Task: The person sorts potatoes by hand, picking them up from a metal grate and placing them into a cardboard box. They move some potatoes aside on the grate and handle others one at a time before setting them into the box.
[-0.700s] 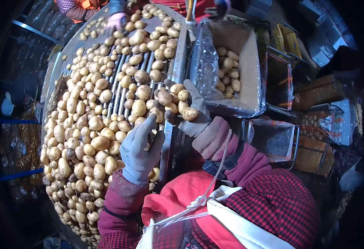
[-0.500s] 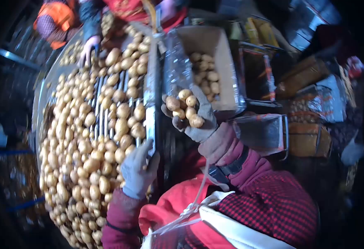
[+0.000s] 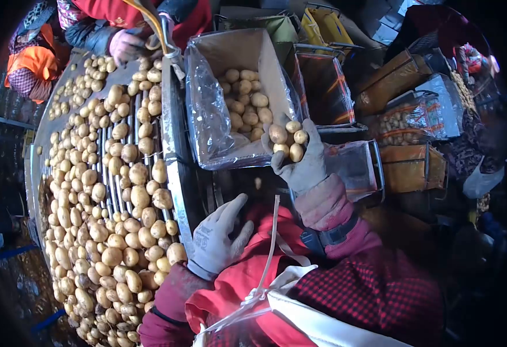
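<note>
My right hand [image 3: 305, 170], in a grey glove, is wrapped round several potatoes [image 3: 297, 151] at the near right corner of a plastic-lined box [image 3: 277, 75]. More potatoes [image 3: 244, 104] lie inside this box. My left hand [image 3: 218, 236], gloved too, has its fingers and thumb apart and no object visible in it, beside the metal edge [image 3: 178, 191] of the sorting table. Many potatoes [image 3: 111, 256] cover the rollers left of that edge. A small potato-like object [image 3: 258, 183] shows below the box, between my hands.
Across the table, a co-worker's gloved hand [image 3: 126, 46] is near the potatoes; another person in an orange vest [image 3: 36, 63] is at the far left. Framed bins [image 3: 323, 87], a yellow crate [image 3: 320, 29], brown boxes [image 3: 412, 168] and a potato-filled bag [image 3: 404, 124] stand right.
My right hand has moved away from the table to the box with its potatoes. My left hand has drawn back from the rollers and opened. The view has shifted right.
</note>
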Motion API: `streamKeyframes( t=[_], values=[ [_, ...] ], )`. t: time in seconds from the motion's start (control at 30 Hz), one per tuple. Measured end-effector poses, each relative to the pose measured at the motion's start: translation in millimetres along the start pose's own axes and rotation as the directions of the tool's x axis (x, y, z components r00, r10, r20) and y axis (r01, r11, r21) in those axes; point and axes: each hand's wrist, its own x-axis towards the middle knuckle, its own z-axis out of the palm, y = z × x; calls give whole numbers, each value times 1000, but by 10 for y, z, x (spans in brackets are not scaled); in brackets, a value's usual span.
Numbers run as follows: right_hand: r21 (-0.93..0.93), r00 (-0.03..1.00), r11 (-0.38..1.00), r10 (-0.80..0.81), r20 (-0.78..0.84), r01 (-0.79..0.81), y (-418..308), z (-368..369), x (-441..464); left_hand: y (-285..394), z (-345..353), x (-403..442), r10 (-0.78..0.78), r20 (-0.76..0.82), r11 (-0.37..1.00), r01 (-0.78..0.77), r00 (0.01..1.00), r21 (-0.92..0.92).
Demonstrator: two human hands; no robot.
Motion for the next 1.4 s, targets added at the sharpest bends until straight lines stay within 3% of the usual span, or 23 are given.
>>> streamKeyframes(
  t=[0.07,0.13,0.33,0.37,0.4,0.47,0.5,0.6,0.63,0.7,0.77,0.8,0.87,0.97,1.03,1.07,1.1,1.13,1.17,1.2,1.27,1.33,1.4],
  values=[
    [-6,998,998,-56,0,56,-103,-104,42,-81,2,10,-38,19,999,38,999,-13],
    [18,993,994,-112,38,112,-255,-217,203,-319,-30,-43,144,-132,936,-92,981,339],
    [-78,934,939,-322,154,336,-939,-128,965,-571,-62,-139,283,23,836,-258,959,484],
    [-44,948,958,-274,161,284,-1122,9,1128,-603,-37,-144,285,28,831,-262,958,491],
    [-143,917,937,-265,299,318,-1323,134,1290,-625,-23,-146,288,34,825,-266,957,499],
    [-180,912,900,-364,188,396,-1746,483,1873,-663,-37,-172,297,54,811,-282,953,513],
    [-281,849,801,-506,153,528,-1882,712,2172,-659,-29,-172,298,43,808,-276,954,521],
    [-515,807,731,-579,-120,448,-2082,1150,2461,-695,0,-156,289,37,804,-264,957,532],
    [-668,801,626,-594,-73,403,-2116,1016,2483,-688,1,-135,311,18,815,-277,950,509],
    [-865,838,410,-545,22,289,-2383,500,2532,-628,-54,-139,305,6,836,-271,952,477],
    [-749,848,573,-529,-27,333,-1974,425,2435,-657,-60,-176,265,32,855,-250,964,454],
    [-712,892,610,-450,49,347,-1928,304,2354,-604,-102,-180,230,52,858,-228,972,460],
    [-771,913,518,-357,199,370,-1428,418,1989,-702,-13,-234,230,65,845,-233,971,482],
    [-742,938,573,-207,279,347,-885,359,1908,-677,-19,-234,265,-15,868,-232,964,439],
    [-750,876,606,173,450,266,-386,518,1702,-649,-113,-217,325,-199,913,-252,924,321],
    [-795,901,543,147,408,271,-52,610,1598,-631,-215,-208,322,-209,912,-242,923,331],
    [-817,875,483,186,447,315,215,662,1510,-608,-360,-214,302,-261,914,-201,917,351],
    [-794,877,571,249,411,210,408,664,1471,-603,-521,-224,283,-311,916,-159,907,369],
    [-812,870,532,253,424,241,606,647,1409,-641,-703,-243,228,-355,916,-76,907,394],
    [-828,864,490,255,434,271,796,620,1329,-683,-917,-250,52,-325,906,92,944,413],
    [-847,877,482,281,391,223,1126,585,1167,-969,-1244,-272,-5,-493,843,269,870,466],
    [-845,868,509,332,369,164,1364,453,1074,-1319,-1549,-271,-199,-550,730,497,811,468],
    [-886,853,417,371,368,201,1536,402,977,-1670,-1753,-194,-284,-570,692,577,771,434]
  ],
)
